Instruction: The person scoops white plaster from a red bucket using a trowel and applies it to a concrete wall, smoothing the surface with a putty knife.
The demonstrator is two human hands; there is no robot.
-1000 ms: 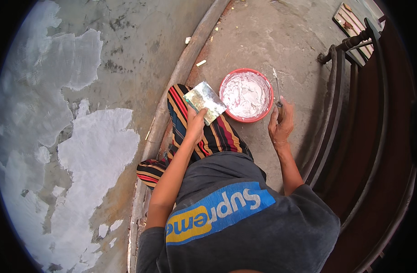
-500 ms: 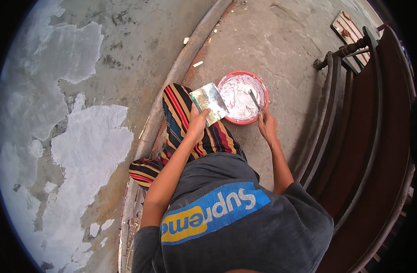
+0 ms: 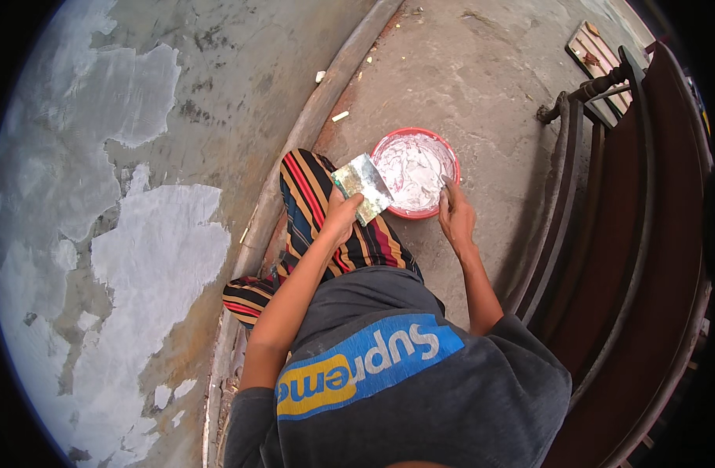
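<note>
The left hand (image 3: pixel 343 214) has its grip clamped on a flat metal plaster trowel (image 3: pixel 363 185), held over the striped knee. The right hand (image 3: pixel 455 214) reaches into the red bowl of white putty (image 3: pixel 414 165) on the concrete floor (image 3: pixel 482 86), its grip seemingly closed on a small tool.

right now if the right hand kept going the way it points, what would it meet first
The right hand points up into the red bowl, so it would likely meet the white paste inside first; depth is hard to judge.

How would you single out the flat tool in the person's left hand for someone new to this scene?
Start at the round red bowl of white paste on the concrete floor. Just left of it, over the striped trouser leg, the left hand holds a rectangular metal scraper blade, the only shiny flat plate here.
</note>
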